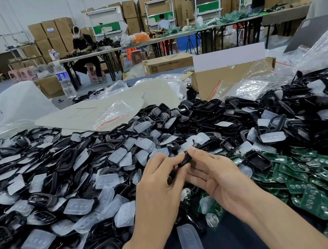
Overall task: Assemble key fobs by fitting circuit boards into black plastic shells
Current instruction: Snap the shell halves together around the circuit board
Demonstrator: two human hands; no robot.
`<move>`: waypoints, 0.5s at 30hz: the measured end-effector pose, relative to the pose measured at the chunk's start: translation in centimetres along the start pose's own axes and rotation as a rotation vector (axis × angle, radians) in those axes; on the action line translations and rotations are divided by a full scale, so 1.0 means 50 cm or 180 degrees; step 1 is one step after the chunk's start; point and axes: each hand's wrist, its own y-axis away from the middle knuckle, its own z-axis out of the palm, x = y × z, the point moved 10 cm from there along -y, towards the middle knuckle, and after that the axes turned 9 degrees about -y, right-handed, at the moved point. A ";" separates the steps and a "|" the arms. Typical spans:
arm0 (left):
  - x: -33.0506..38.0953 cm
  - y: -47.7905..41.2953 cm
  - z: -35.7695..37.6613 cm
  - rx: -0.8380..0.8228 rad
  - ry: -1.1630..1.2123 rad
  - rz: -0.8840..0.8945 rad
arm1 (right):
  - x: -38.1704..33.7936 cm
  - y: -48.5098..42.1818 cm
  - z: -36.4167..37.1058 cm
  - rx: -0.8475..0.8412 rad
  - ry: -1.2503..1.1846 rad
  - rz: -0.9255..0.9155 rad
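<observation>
Head view: left hand [158,182] and right hand [218,174] both pinch one black shell [184,159] above the heaps, likely steadying it for fitting. Circuit boards [322,182] are piled on the right, within reach.

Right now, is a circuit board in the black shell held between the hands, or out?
Cannot tell. The left hand and right hand pinch the black shell and hide its inside; no green shows there.

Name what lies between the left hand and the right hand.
A black shell lies there, gripped from both sides by the left hand and the right hand; the head view shows it.
</observation>
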 end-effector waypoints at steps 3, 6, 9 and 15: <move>-0.002 -0.001 -0.001 0.0003 0.0069 -0.0046 | -0.002 0.000 0.001 -0.0022 -0.0033 -0.0018; -0.005 -0.002 0.002 0.0013 0.0117 -0.0100 | -0.003 -0.001 0.002 -0.0023 -0.0058 -0.0055; -0.006 -0.001 0.002 0.0035 0.0141 -0.0144 | -0.003 -0.004 0.000 0.0027 -0.0070 -0.0116; -0.014 0.002 0.011 0.0028 0.0357 -0.0339 | 0.001 -0.007 -0.001 -0.0033 -0.0088 -0.0119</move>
